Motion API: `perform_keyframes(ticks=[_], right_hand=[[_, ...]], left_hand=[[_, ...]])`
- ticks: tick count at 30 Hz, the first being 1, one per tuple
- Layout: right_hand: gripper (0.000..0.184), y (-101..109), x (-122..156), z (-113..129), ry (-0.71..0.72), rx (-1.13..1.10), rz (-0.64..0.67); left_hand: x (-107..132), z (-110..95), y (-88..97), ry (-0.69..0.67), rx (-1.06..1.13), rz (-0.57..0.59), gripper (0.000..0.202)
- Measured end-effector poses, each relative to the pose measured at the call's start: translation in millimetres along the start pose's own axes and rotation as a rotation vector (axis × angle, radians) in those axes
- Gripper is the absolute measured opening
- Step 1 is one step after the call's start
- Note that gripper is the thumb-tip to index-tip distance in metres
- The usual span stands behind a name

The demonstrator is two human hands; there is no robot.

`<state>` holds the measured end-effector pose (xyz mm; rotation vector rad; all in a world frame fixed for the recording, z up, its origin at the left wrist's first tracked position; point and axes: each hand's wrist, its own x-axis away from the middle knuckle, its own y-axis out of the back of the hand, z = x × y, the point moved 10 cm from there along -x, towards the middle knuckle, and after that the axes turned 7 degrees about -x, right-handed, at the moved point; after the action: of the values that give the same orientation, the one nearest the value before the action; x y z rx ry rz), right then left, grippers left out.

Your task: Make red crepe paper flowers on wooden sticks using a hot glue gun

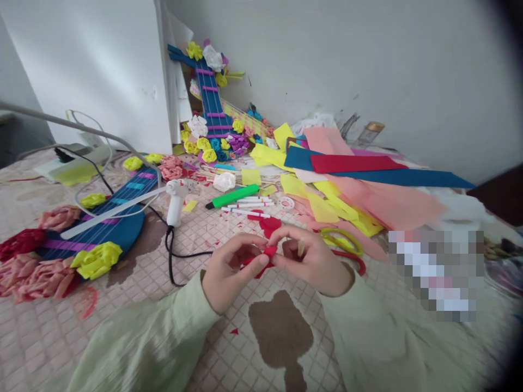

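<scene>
My left hand (231, 269) and my right hand (314, 261) meet in front of me, just above the patterned cloth. Both pinch the same small piece of red paper (267, 253), fingers pressed together on it. More red paper shows under my left fingers. A loose red paper piece (270, 223) lies just beyond my hands. Yellow-handled scissors (343, 239) lie right of my right hand, with a red handle (355, 260) beside them.
A white glue gun (176, 200) with a black cord lies ahead left. A blue guitar-shaped craft (110, 223) with paper flowers is at left; another (210, 103) leans on the wall. Markers (245, 204), a green highlighter (232, 196) and coloured paper sheets (359, 179) cover the far right.
</scene>
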<state>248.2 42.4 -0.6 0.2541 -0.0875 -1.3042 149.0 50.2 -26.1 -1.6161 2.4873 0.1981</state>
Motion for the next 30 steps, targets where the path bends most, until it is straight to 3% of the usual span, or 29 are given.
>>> perform_keyframes(ticks=[5,12,18,26,30], right_hand=[[0.008,0.7,4.3,5.5,0.094,-0.038,-0.046],[0.007,6.8,19.4,23.8,0.317,-0.034,-0.086],[0.009,1.9,25.1,37.9,0.448,-0.003,-0.008],[0.019,4.4,27.5,41.3,0.504,0.006,-0.031],[0.021,3.0,28.7,45.1,0.539,0.053,-0.026]], left_hand=[[3.4,-11.5,3.0,-0.110,-0.047,-0.010,0.017],[13.1,-50.0,-2.7,-0.467,-0.247,0.040,0.032],[16.4,-53.3,-6.6,-0.494,-0.275,0.062,0.028],[20.0,-57.1,-4.5,-0.556,-0.267,0.063,0.029],[18.9,-55.6,-3.1,-0.521,-0.264,0.060,0.030]])
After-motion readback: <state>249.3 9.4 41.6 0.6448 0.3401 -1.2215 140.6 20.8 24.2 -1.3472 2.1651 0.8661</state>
